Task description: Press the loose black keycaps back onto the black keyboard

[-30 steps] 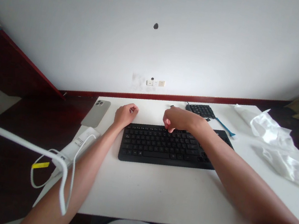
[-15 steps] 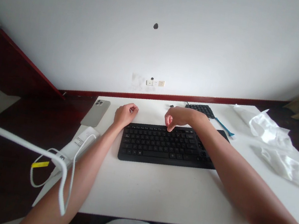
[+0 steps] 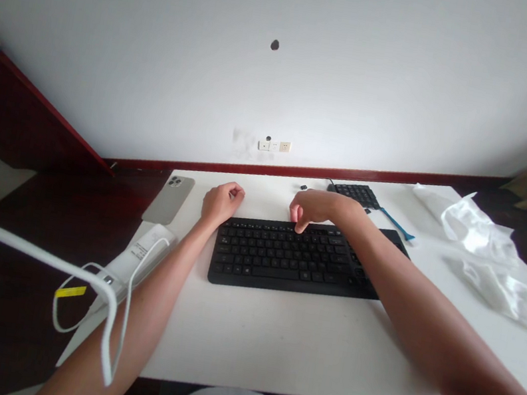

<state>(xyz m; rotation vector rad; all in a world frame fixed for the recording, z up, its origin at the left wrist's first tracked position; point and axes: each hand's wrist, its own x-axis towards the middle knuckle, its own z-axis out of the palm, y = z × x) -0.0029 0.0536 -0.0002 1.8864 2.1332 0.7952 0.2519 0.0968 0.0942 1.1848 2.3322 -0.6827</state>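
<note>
A black keyboard (image 3: pixel 276 272) lies flat on the white table. Beyond its far left corner rests my left hand (image 3: pixel 224 202), fingers loosely curled, with nothing visible in them. My right hand (image 3: pixel 311 207) is bent over the far edge of the keyboard, its fingers curled together and its thumb pointing down at the top row of keys. Whatever those fingers may hold is hidden behind them. My right forearm covers part of the keyboard's right side. Just behind the right hand is a tiny black piece (image 3: pixel 303 187).
A black number pad (image 3: pixel 356 193) and a blue brush (image 3: pixel 398 225) lie at the back right. Crumpled white plastic (image 3: pixel 481 227) covers part of the right side. To the left are a phone (image 3: pixel 168 200) and a white power strip (image 3: pixel 132 256) with a cable (image 3: pixel 32 250).
Both hands keep almost the same place and pose. The whole view shifts very slightly, and the keyboard appears moved a few pixels.
</note>
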